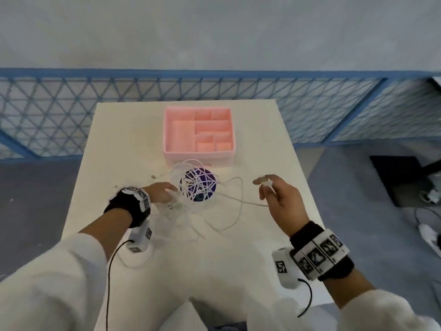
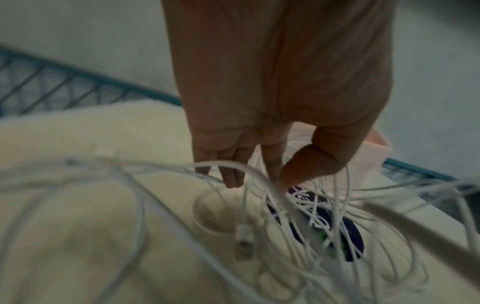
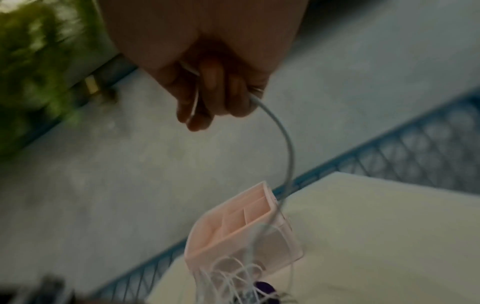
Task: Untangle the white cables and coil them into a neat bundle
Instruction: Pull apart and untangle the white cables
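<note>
The cables (image 1: 191,187) (image 2: 298,216) (image 3: 233,273) — thin, white, several — form a loose tangle mid-counter, partly lifted, with loops trailing toward the near edge. One strand (image 1: 238,201) (image 3: 285,144) runs out rightward, raised off the surface — its white plug (image 1: 266,181) at the end.

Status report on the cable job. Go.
Left hand pinches the tangle of white cables. Right hand holds one cable's plug end, raised. Cables still knotted over the purple disc.

Prob. a lab/test area: blue mesh fence (image 1: 310,111), concrete floor (image 1: 214,32), white table (image 1: 119,139).
</note>
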Tool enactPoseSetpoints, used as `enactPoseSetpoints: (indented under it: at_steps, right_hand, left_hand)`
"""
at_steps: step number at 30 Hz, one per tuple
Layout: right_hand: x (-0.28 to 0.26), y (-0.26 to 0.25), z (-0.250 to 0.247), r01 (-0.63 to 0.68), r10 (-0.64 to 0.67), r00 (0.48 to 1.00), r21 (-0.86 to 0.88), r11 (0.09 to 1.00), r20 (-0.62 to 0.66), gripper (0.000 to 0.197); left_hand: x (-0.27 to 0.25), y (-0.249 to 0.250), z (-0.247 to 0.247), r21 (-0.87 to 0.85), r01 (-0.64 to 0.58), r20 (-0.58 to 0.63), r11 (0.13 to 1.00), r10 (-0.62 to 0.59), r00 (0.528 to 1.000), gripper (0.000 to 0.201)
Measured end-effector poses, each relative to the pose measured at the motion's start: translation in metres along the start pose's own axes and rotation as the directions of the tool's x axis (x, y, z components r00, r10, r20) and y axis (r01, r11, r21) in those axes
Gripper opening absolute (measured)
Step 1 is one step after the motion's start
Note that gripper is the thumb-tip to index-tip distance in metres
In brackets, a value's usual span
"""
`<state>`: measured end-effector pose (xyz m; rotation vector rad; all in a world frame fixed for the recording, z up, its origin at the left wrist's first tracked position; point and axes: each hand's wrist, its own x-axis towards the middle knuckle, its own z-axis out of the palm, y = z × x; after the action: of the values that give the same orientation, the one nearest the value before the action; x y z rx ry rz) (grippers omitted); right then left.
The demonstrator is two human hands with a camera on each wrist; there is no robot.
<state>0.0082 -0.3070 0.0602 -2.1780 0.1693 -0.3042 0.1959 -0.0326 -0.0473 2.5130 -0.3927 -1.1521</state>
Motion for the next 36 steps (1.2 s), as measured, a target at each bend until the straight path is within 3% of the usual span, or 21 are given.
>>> enactPoseSetpoints:
  at_steps: [3,6,9,11,12,14,16,19,23,25,29,33,36]
  right_hand:
    - [0.003,-0.004,0.005,-0.227,0.237,0.971,0.264,0.938,-0.009,0.017]
    - [0.000,-0.007,0.017,-0.288,0.300,0.954,0.321,0.902,0.014,0.010]
    - [0.000,-0.015,0.032,-0.318,0.373,0.927,0.460,0.829,-0.033,0.015]
    - [0.004,-0.023,0.039,-0.304,0.387,0.921,0.547,0.780,-0.039,0.015]
    - [0.006,-0.027,0.042,-0.288,0.371,0.928,0.568,0.771,-0.033,0.015]
    - [0.009,-0.038,0.046,-0.236,0.301,0.954,0.587,0.774,-0.014,0.012]
    - [0.013,-0.052,0.052,-0.173,0.213,0.977,0.629,0.758,0.012,0.006]
    - [0.015,-0.076,0.068,-0.111,0.071,0.994,0.688,0.717,0.086,0.010]
    - [0.008,-0.098,0.096,-0.160,-0.055,0.964,0.731,0.663,0.260,0.018]
    - [0.003,-0.096,0.107,-0.227,-0.029,0.944,0.709,0.668,0.329,0.022]
    - [-0.006,-0.082,0.111,-0.256,0.027,0.920,0.548,0.796,0.391,0.012]
    - [-0.017,-0.076,0.106,-0.317,0.173,0.925,0.434,0.843,0.340,0.017]
    - [-0.022,-0.065,0.099,-0.346,0.254,0.929,0.392,0.852,0.268,0.013]
  left_hand:
    - [0.017,0.011,0.019,0.000,0.020,0.020,1.000,-0.020,1.000,0.048]
    - [0.015,0.010,0.025,0.098,-0.034,-0.200,0.995,0.053,0.978,0.035]
    - [-0.013,0.003,0.017,-0.043,-0.128,-0.459,0.991,0.094,0.883,0.040]
    - [-0.048,0.001,0.005,-0.108,-0.247,-0.548,0.963,0.150,0.823,0.042]
    - [-0.067,0.001,-0.001,-0.106,-0.301,-0.568,0.948,0.191,0.801,0.039]
    - [-0.114,0.009,-0.013,-0.267,-0.390,-0.554,0.881,0.191,0.811,0.034]
    - [-0.159,0.025,-0.020,-0.474,-0.461,-0.546,0.750,0.161,0.822,0.035]
    - [-0.192,0.047,-0.013,-0.608,-0.559,-0.623,0.565,0.097,0.776,0.026]
    - [-0.189,0.065,0.012,-0.650,-0.564,-0.643,0.509,0.029,0.766,0.035]
    - [-0.184,0.070,0.026,-0.644,-0.530,-0.636,0.551,-0.002,0.771,0.041]
    - [-0.177,0.076,0.045,-0.586,-0.426,-0.556,0.689,0.041,0.830,0.045]
    - [-0.172,0.079,0.047,-0.452,-0.360,-0.456,0.816,0.136,0.880,0.043]
    - [-0.165,0.080,0.042,-0.437,-0.316,-0.340,0.842,0.170,0.925,0.037]
